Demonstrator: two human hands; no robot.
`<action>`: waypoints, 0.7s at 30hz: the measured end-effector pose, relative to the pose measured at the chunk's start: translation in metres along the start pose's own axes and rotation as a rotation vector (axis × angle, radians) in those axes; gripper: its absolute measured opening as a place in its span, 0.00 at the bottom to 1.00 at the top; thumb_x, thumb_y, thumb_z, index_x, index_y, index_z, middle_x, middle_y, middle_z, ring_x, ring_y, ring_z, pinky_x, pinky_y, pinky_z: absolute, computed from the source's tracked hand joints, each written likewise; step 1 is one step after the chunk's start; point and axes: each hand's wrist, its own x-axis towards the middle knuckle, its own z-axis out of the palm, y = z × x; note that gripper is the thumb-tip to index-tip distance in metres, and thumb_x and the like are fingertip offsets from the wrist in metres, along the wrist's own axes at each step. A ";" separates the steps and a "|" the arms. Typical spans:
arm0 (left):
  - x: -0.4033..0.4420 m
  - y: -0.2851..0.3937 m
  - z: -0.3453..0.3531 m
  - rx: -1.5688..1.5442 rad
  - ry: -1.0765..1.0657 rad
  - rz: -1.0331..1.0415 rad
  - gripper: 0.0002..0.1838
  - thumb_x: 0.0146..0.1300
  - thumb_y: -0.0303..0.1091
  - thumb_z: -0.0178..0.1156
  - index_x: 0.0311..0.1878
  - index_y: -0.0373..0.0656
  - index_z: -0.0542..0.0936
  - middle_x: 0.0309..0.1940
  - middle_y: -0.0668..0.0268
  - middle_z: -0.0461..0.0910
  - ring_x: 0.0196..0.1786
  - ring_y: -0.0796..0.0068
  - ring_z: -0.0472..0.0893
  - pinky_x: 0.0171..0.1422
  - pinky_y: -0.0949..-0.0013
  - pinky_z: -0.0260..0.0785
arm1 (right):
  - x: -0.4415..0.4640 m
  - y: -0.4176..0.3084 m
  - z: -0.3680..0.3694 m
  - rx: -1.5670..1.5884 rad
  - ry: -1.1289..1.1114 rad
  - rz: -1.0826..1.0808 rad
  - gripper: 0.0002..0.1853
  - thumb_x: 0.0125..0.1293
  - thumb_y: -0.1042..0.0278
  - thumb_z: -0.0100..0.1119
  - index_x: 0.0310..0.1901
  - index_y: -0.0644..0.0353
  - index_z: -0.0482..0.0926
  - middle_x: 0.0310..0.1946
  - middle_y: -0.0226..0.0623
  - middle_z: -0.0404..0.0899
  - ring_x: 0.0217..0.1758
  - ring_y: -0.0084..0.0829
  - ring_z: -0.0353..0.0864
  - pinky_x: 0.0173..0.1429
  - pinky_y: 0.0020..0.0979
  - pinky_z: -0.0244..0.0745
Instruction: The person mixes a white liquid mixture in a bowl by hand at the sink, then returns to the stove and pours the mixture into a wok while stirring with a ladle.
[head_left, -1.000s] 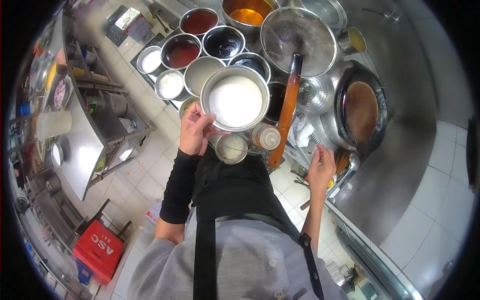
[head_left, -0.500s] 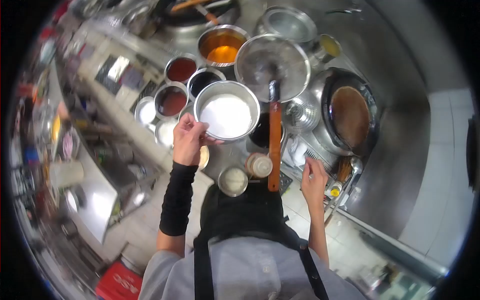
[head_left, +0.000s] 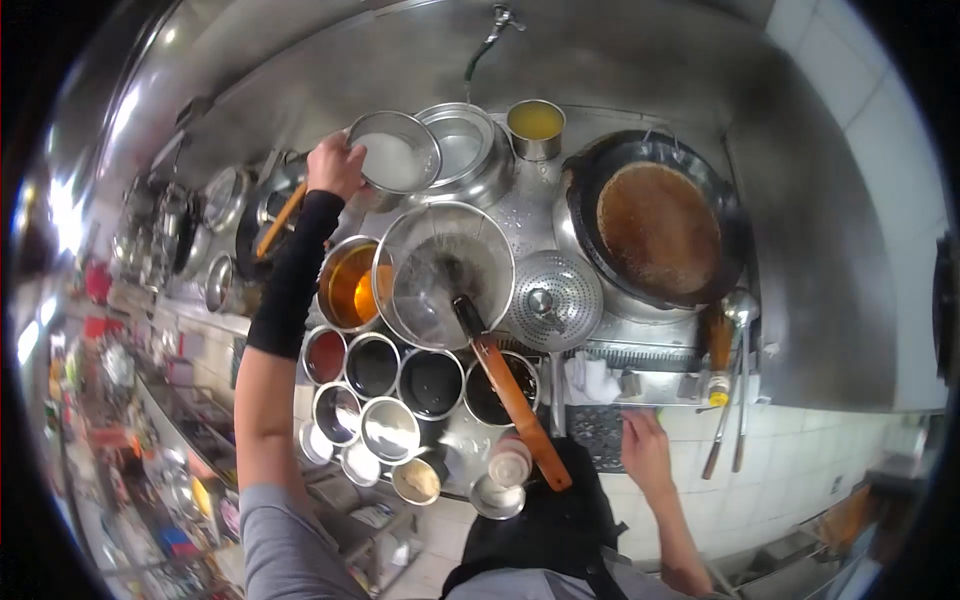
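Observation:
My left hand [head_left: 336, 166], with a black sleeve on the forearm, grips the rim of a round steel pot [head_left: 408, 150] holding whitish, cloudy contents. The pot is raised at the back left of the cooktop and tilted. Beside it, partly behind, stands a wider steel pot [head_left: 478, 170] on the back of the counter. Low at the front right, my right hand [head_left: 647, 450] hangs just off the counter edge, fingers loosely curled and slightly apart, with nothing visible in them. A white cloth [head_left: 592, 382] lies on the counter edge near it.
A wok [head_left: 660, 235] of brown liquid sits at right. A mesh strainer [head_left: 445, 275] with a wooden handle [head_left: 525, 410] rests over the sauce pots. A perforated skimmer [head_left: 555, 300] lies beside it. Several seasoning pots [head_left: 430, 383] crowd the front left. A tap [head_left: 495, 28] hangs behind.
My left hand has carried the pot forward from the near middle to the back left beside the wider pot. The view has swung and tilted up. My right hand stays low at the front edge.

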 end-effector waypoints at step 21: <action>0.072 0.029 0.194 0.539 -0.319 0.612 0.09 0.66 0.27 0.48 0.41 0.33 0.76 0.31 0.44 0.82 0.36 0.45 0.84 0.39 0.50 0.79 | -0.033 0.001 0.013 -0.132 -0.070 0.452 0.10 0.62 0.83 0.54 0.44 0.69 0.78 0.37 0.52 0.76 0.41 0.52 0.78 0.46 0.44 0.75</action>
